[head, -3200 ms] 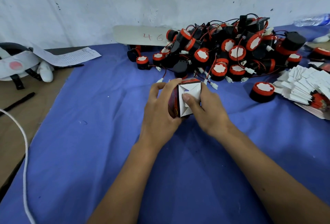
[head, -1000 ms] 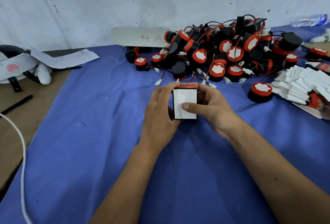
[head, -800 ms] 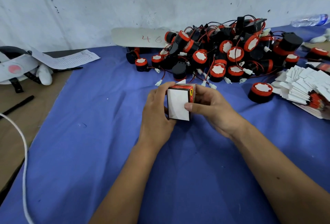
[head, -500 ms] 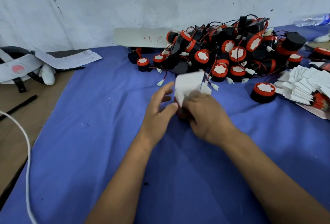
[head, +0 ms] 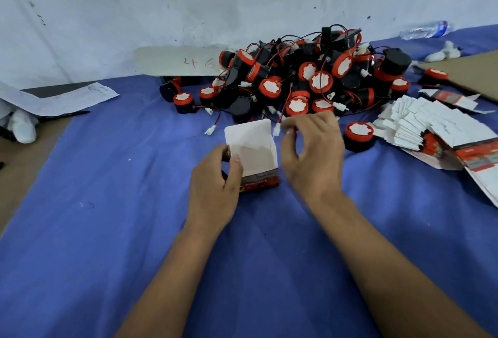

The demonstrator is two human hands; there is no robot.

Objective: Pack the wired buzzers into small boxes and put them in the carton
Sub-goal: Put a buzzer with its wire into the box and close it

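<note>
Left of the box, a printed sheet [head: 58, 97] lies on the bench [head: 107, 176], well apart from the work. Your left hand [head: 215, 189] has its grip closed round the left side of the box [head: 253, 154], thumb over the near rim. A second ago that box was shut and turning between both hands; now it stands on the cloth with its top flap up and its mouth open towards you, and I see nothing inside it. So the folding looks done and the filling is next.

Right of the box, your right hand [head: 314, 154] has let go of it and hovers just beside it, fingers loosely curled and holding nothing that I can make out, fingertips near a white plug [head: 277, 130]. Beyond the box sits the buzzer pile [head: 310, 79], one loose buzzer [head: 359, 135] right of your hand. Further right is the stack of flat boxes [head: 420, 127]. Behind it a cardboard edge [head: 469, 73] may be the carton.
</note>
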